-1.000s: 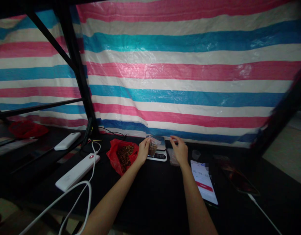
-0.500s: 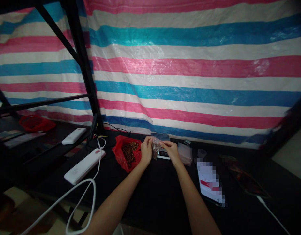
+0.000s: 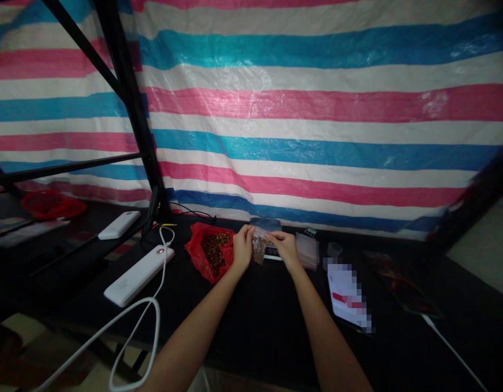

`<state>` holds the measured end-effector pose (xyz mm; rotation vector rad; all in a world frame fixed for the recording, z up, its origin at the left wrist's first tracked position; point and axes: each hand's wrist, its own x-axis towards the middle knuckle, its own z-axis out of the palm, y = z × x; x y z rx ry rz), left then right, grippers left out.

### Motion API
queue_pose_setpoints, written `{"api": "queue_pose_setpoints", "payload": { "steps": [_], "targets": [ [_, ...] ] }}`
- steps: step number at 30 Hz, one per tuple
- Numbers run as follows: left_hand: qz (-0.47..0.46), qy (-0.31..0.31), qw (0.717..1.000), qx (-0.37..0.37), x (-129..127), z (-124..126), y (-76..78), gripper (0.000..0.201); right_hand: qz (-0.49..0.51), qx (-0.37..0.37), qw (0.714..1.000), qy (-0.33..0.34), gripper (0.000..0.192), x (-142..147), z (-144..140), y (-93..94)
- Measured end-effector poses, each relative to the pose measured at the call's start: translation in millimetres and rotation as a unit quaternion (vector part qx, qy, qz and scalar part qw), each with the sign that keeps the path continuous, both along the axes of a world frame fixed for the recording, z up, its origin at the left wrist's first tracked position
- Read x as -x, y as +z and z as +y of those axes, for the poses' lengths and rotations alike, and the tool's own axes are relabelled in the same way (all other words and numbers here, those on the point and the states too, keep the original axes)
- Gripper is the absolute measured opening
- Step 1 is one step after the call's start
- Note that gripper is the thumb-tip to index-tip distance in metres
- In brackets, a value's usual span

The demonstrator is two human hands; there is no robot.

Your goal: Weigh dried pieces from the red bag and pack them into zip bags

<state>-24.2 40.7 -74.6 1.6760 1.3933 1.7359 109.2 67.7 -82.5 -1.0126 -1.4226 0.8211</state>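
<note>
Against the striped tarp (image 3: 316, 109), on the dark worktop (image 3: 255, 316), left hand (image 3: 243, 247) and right hand (image 3: 284, 247) pinch a small clear bag (image 3: 259, 246), seemingly light, limp and slippery; best gripped along its top edge.

A striped tarp (image 3: 308, 109) in pink, blue and white fills the upper frame as a back wall. A black metal post (image 3: 128, 109) stands upper left. Below, a dark table (image 3: 259, 321); light is dim.

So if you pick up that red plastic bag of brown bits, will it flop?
Probably: the crumpled red plastic bag looks thin and slumps open on the black table. Its loose brown pieces would likely shift or spill. It seems fairly light.
</note>
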Motion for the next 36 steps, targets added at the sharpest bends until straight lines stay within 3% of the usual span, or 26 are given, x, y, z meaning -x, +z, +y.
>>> {"api": "queue_pose_setpoints", "payload": {
  "steps": [6, 14, 26, 36],
  "targets": [
    [0.042, 0.051, 0.998, 0.019, -0.3, -0.5, -2.0, 0.03, -0.029, -0.021, 0.999, -0.002, 0.026, 2.9, 0.4, -2.1],
    [0.072, 0.074, 0.995, 0.012, -1.7, -1.5, -3.2, 0.028, -0.033, -0.042, 0.998, -0.017, 0.022, 7.0, -3.2, 0.3],
    [-0.004, -0.064, 0.998, 0.015, -0.8, 2.9, -4.0, 0.028, -0.078, -0.06, 0.995, -0.018, 0.025, 6.5, -10.5, 7.4],
    [0.064, -0.037, 0.997, -0.009, -1.4, 1.3, -6.6, 0.022, -0.086, -0.055, 0.995, -0.016, 0.025, 7.2, -5.1, 0.8]
  ]
}}
